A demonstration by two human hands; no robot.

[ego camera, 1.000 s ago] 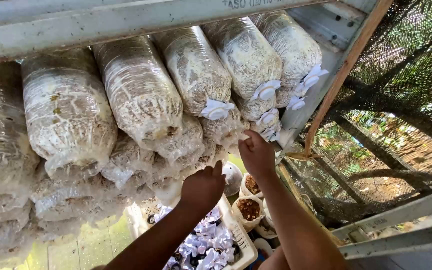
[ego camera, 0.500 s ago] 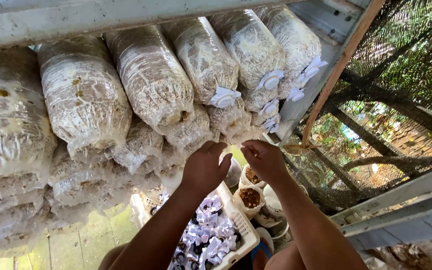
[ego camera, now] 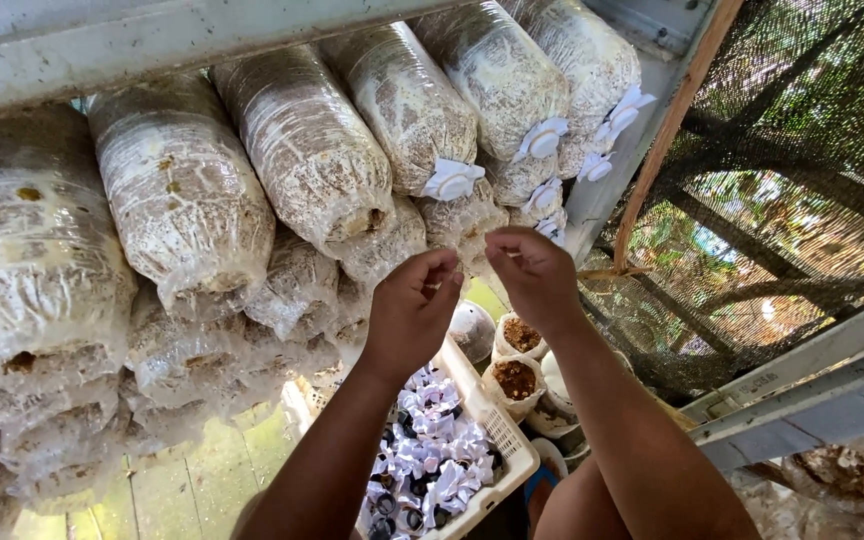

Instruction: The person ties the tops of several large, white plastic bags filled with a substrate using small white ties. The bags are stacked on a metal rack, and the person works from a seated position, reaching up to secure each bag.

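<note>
Plastic-wrapped mushroom bag (ego camera: 462, 225) looks soft and heavy, best gripped at its neck. Left hand (ego camera: 412, 310) and right hand (ego camera: 532, 275) pinch there; what the fingers hold, I cannot tell.

Support: a grey metal shelf rail (ego camera: 152, 45) runs across the top of the view. Clear plastic mushroom-substrate bags (ego camera: 302, 150) lie on their sides stacked in rows directly below the rail, necks pointing outward. Bags to the right of the rail's midpoint carry white paper-wrapped caps (ego camera: 452, 182); those to the left show open, browned mouths. Well below the rail, the floor (ego camera: 192, 480) bears a white slotted basket (ego camera: 502, 440) filled with white caps, with open-topped bags of brown substrate (ego camera: 515, 380) just beside it.
</note>
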